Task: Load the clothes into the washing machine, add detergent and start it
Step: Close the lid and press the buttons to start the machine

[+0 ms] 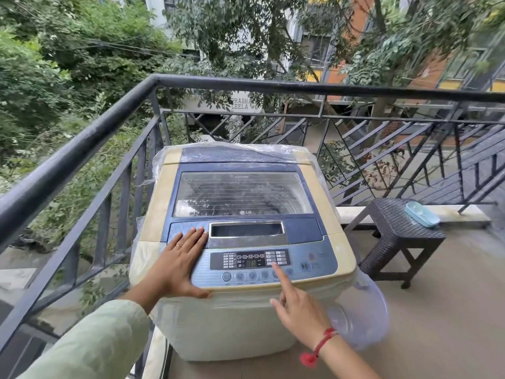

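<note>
My left hand [182,262] lies flat and spread wide on the near left of the LG top-load washing machine [240,242], fingers reaching its closed lid [243,194], holding nothing. My right hand [296,310] is curled, with 1 index finger [277,272] stretched out and touching the row of round buttons on the control panel [262,265], just below the lit display [250,259]. To the far right stands a wicker stool [393,236] bearing a blue soap dish [421,214].
</note>
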`<state>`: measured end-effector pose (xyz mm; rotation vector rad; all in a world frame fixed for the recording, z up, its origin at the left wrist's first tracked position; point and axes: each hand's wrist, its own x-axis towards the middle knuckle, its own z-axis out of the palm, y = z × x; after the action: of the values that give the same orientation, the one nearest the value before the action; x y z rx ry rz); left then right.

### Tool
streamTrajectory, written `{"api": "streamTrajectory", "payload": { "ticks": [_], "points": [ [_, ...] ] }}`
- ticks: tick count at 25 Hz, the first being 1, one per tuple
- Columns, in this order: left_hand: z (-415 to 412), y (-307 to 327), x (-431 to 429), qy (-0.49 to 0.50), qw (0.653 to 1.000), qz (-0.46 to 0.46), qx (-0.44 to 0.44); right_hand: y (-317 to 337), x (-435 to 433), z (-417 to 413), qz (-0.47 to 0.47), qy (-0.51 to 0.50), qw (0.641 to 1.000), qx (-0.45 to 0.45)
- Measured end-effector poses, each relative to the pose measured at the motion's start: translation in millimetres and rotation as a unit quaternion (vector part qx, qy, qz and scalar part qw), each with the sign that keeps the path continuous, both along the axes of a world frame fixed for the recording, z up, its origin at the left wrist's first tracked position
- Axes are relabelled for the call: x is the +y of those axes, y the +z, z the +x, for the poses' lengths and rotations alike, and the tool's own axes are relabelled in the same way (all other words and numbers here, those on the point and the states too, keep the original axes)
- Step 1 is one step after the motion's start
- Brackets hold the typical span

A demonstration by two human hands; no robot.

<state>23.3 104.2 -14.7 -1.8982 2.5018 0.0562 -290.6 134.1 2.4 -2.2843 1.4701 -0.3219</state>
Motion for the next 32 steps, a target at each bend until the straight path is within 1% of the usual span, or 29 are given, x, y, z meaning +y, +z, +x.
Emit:
{"api": "streamTrajectory", "payload": {
  "ticks": [2,4,5,7,8,11,15,18,24,27,28,29,31,32],
  "points": [
    [-1,1,-1,0.003,1.000,0.003,0.002,-6,4,22,-0.008,0.043,0.999,0.018],
    [-1,2,-1,0.007,1.000,0.007,0.004,-18,9,42,-0.097,0.101,0.988,0.071],
    [-2,3,-2,0.009,1.000,0.008,0.005,-19,11,51,-0.095,0.113,0.984,0.105],
    [-2,3,-2,0.014,1.000,0.007,0.002,-21,13,67,-0.108,0.123,0.973,0.163],
    [-2,3,-2,0.015,1.000,0.006,-0.005,-25,12,72,-0.125,0.127,0.968,0.177],
    [0,2,-2,0.020,1.000,0.005,-0.018,-29,10,85,-0.129,0.108,0.964,0.208],
    [1,-1,1,0.021,1.000,0.003,-0.023,-31,17,98,-0.127,0.068,0.964,0.222],
    [1,-3,2,0.024,1.000,0.004,-0.012,-27,16,101,-0.121,0.036,0.970,0.208],
    [0,0,2,0.021,1.000,0.000,-0.013,-27,4,107,-0.169,0.066,0.955,0.234],
    [-1,1,3,0.021,1.000,0.002,-0.015,-9,9,112,-0.116,0.086,0.949,0.279],
    [-1,2,3,0.022,1.000,0.003,-0.015,-8,9,112,-0.104,0.094,0.952,0.272],
    [-1,1,4,0.024,1.000,0.006,-0.015,-9,8,109,-0.078,0.107,0.960,0.247],
    [-2,2,5,0.025,1.000,0.009,-0.017,-3,5,96,-0.015,0.089,0.977,0.192],
    [-2,2,6,0.025,1.000,0.007,-0.018,0,5,88,0.000,0.081,0.983,0.166]
  ]
}}
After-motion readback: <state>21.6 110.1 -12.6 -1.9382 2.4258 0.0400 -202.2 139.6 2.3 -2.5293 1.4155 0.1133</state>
